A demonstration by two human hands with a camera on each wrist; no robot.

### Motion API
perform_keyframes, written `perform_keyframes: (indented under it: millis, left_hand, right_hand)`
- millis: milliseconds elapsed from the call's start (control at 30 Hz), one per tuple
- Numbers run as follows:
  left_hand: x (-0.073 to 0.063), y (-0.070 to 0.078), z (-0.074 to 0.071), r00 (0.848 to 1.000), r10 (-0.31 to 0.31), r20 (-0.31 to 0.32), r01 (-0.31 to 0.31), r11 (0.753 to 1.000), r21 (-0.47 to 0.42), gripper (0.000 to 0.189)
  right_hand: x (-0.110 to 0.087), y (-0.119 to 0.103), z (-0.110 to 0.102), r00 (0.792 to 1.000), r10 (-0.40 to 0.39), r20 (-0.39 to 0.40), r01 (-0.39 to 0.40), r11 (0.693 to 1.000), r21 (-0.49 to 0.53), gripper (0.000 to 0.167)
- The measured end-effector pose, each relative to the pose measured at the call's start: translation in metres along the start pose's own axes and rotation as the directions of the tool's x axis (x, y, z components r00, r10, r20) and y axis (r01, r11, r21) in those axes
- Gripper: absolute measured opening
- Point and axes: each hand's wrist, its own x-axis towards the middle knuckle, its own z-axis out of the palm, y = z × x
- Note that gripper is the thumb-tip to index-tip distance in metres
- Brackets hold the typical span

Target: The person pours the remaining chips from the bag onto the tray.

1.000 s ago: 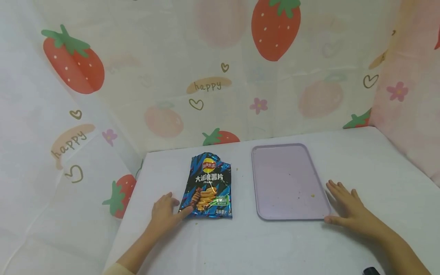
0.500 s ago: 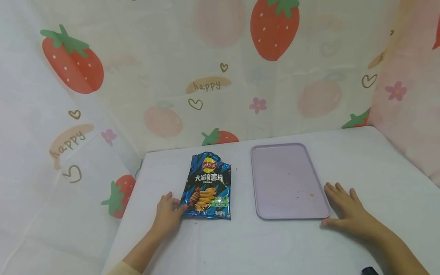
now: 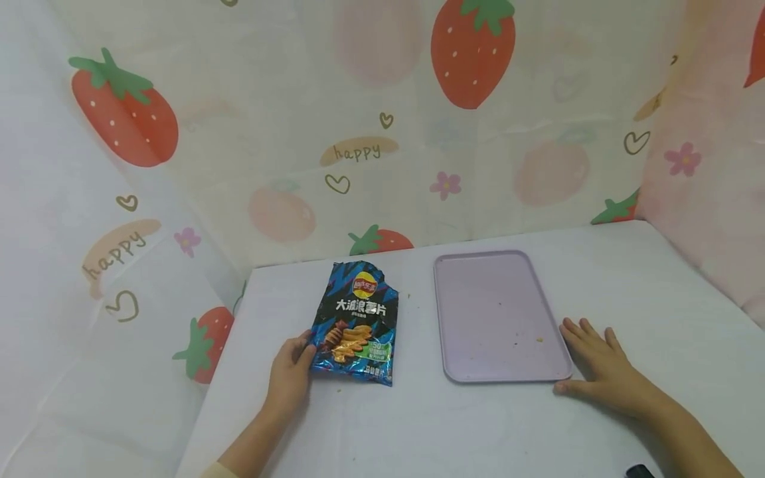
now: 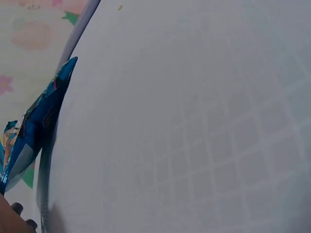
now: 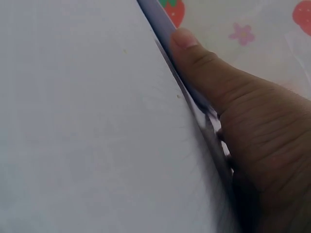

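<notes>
A blue and black potato chip bag (image 3: 357, 325), its top edge torn, is at the left of the table in the head view. My left hand (image 3: 290, 372) pinches its lower left edge between thumb and fingers. In the left wrist view the bag (image 4: 43, 116) slants up from the table, part of the hand (image 4: 12, 218) just showing below it. To the right lies a shallow lilac tray (image 3: 478, 279) with a few crumbs. Beside its lower right corner rests my right hand (image 3: 609, 372), fingers spread. The right wrist view shows that thumb (image 5: 209, 68) along the tray's side.
A white cloth covers the table (image 3: 430, 431), with small crumbs scattered on it. Strawberry-printed curtains (image 3: 275, 133) stand at the back and both sides. A small black object (image 3: 639, 471) shows at the lower right edge.
My left hand has closed on the bag's edge and lifted and tilted it slightly. My right hand stays beside the tray. The head view has shifted a little.
</notes>
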Motion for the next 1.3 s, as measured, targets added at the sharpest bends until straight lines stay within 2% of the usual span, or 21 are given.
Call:
perform_keyframes:
  millis: [133,267,500,767,967,1033,1167,1300]
  left_hand:
    - [0.001,0.005,0.002,0.999,-0.035,-0.015,0.033,0.995,-0.095,0.028]
    - [0.004,0.013,0.002,0.999,-0.049,-0.019,0.044,0.979,-0.199,0.025]
    - [0.012,0.028,-0.004,1.000,-0.017,0.007,0.018,0.938,-0.347,0.026]
    - [0.016,0.045,-0.003,1.000,0.012,-0.003,-0.012,0.897,-0.441,0.034]
    - [0.019,0.058,0.003,0.998,0.056,-0.012,-0.054,0.833,-0.551,0.028]
    - [0.021,0.063,0.005,0.997,0.072,-0.016,-0.068,0.818,-0.570,0.028]
    - [0.023,0.076,0.009,0.996,0.085,-0.031,-0.088,0.823,-0.561,0.028]
    - [0.026,0.089,0.012,0.997,0.066,-0.044,-0.080,0.828,-0.556,0.030]
  right_hand:
    - [-0.001,0.000,0.000,1.000,-0.001,-0.005,0.001,1.000,0.016,0.104]
    - [-0.001,-0.001,-0.001,1.000,0.002,-0.003,-0.002,1.000,0.021,0.102]
    - [-0.001,-0.003,-0.003,1.000,0.013,-0.001,-0.013,1.000,0.015,0.101]
    - [-0.001,-0.002,-0.003,1.000,0.020,0.003,-0.020,1.000,0.012,0.101]
    - [-0.001,-0.002,-0.004,1.000,0.025,0.010,-0.025,1.000,0.010,0.101]
    - [-0.001,-0.003,-0.005,1.000,0.026,0.012,-0.027,1.000,0.008,0.101]
    - [-0.001,-0.004,-0.005,1.000,0.029,0.012,-0.029,0.999,0.017,0.101]
    - [-0.001,-0.004,-0.004,1.000,0.030,0.007,-0.030,0.999,0.027,0.102]
